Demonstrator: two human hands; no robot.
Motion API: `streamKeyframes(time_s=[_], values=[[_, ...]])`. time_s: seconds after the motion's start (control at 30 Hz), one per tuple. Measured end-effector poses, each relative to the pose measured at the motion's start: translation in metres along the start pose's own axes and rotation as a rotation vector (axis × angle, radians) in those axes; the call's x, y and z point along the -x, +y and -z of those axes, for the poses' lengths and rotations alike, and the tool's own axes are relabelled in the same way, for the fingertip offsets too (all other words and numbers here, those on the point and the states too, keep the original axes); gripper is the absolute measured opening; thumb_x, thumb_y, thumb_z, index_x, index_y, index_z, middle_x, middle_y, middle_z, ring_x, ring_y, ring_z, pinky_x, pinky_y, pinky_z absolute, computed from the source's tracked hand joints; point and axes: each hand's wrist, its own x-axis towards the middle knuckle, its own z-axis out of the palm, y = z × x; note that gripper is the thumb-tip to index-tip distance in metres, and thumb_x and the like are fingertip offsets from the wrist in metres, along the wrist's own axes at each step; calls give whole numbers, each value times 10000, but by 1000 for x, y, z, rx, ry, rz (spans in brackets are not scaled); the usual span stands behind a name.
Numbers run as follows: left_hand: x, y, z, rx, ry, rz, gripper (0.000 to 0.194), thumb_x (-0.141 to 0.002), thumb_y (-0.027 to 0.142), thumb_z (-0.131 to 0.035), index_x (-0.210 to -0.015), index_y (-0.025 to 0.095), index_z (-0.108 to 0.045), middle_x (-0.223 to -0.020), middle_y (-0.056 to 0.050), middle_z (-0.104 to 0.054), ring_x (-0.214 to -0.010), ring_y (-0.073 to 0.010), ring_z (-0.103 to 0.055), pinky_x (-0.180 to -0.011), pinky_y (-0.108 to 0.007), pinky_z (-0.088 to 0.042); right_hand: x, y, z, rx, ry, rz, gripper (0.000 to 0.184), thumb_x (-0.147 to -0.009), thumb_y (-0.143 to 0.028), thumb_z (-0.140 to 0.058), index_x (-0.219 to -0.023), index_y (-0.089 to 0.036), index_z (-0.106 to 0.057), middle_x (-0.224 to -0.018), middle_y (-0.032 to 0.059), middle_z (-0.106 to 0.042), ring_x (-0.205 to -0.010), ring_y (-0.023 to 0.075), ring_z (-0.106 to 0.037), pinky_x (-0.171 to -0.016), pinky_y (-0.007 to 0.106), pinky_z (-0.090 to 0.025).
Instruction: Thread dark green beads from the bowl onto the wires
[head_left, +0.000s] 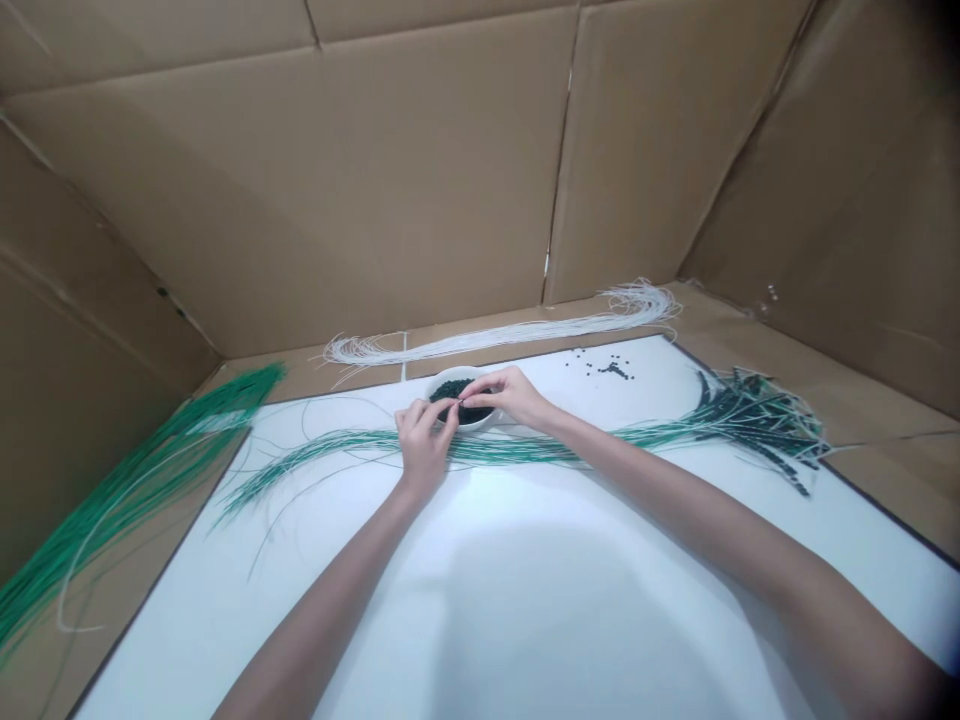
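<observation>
Over a white bowl (480, 424) of small dark beads (452, 389), my two hands meet fingertip to fingertip. My left hand (424, 436) is closed in a pinch, and my right hand (511, 396) pinches from the other side. Between the fingertips is something tiny and dark; its kind is too small to make out. Beneath my wrists runs a bundle of thin green strands (517, 450) across the white board. Its right end carries dark beaded tips (757, 415).
Loose dark beads (615, 370) lie on the white board (570, 580) behind my right forearm. A bundle of white strands (495, 335) stretches along the back. More green strands (150, 480) lie at the left edge. Cardboard walls (435, 180) enclose the back and sides.
</observation>
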Motion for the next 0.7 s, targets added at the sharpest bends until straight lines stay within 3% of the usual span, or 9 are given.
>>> streamKeyframes(time_s=[0.7], values=[[0, 3, 1, -17, 21, -65, 95, -788, 249, -533, -800, 201, -614, -642, 24, -568, -564, -91, -470, -675, -269, -320, 1, 3, 3, -59, -10, -9, 187, -570, -275, -701, -705, -146, -696, -705, 34, -681, -707, 151, -599, -736, 281, -447]])
